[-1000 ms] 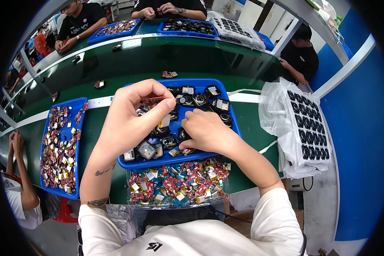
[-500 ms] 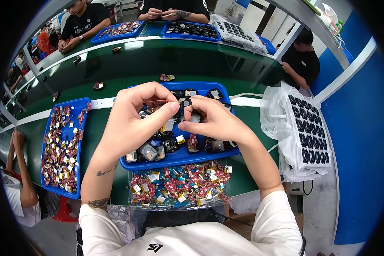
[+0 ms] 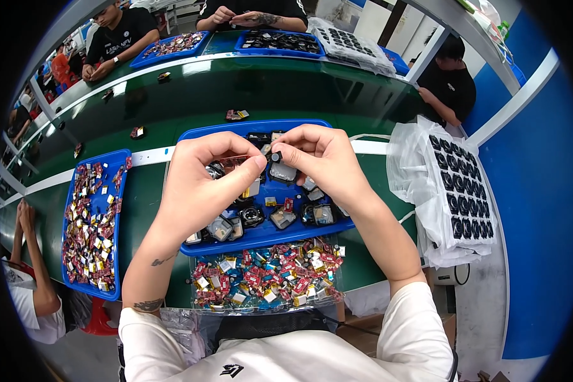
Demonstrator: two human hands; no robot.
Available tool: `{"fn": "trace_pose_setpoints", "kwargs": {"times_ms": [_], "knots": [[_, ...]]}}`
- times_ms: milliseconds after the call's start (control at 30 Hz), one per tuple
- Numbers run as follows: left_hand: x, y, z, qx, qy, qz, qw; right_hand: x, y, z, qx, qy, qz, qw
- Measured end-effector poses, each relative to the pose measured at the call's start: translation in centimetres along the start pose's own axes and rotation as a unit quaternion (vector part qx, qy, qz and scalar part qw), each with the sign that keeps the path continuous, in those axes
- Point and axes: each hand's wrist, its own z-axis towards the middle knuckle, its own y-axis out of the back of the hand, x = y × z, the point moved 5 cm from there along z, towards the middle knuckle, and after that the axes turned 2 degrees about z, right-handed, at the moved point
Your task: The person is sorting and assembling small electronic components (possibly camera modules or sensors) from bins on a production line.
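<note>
Over a blue tray [image 3: 274, 244], my two hands meet at their fingertips. My left hand [image 3: 204, 178] is closed in a pinch, with the red edge of a small circuit board [image 3: 234, 160] showing under its index finger. My right hand [image 3: 325, 164] pinches a small round black part [image 3: 276, 156] between thumb and index finger. Whether that part is joined to the board is hidden by the fingers. Below them the tray holds black casings, grey-faced housings [image 3: 282, 218] and a coil of black cable [image 3: 253, 217].
Nearest me lies a clear plastic sheet [image 3: 337, 299] heaped with red boards and silvery cells. A second blue tray [image 3: 118, 239] of such boards stands left. Stacked black parts in white packing [image 3: 420, 191] are right. Across the green belt [image 3: 191, 95], which carries scattered assemblies, co-workers sit.
My right hand has turned and its thumb has come up against the black part. My left hand stays nearly in place. Assemblies on the green belt appear slightly farther left.
</note>
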Motion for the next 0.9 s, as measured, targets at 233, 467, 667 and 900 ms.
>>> {"fn": "trace_pose_setpoints", "kwargs": {"times_ms": [233,467,667,900], "knots": [[0.9,0.0,0.1,-0.054,0.03,0.03,0.998,0.8,-1.2,-0.7,0.038,0.073,0.142,0.986],[1.1,-0.1,0.1,-0.075,0.014,0.018,0.997,0.9,-1.8,-1.2,0.018,0.117,0.098,0.988],[1.3,-0.2,0.1,-0.077,0.003,0.011,0.997,1.0,-1.8,-1.4,0.002,0.133,0.075,0.988],[1.4,-0.3,0.1,-0.084,0.007,0.025,0.996,1.1,-2.0,-1.7,-0.003,0.137,0.066,0.988]]}}
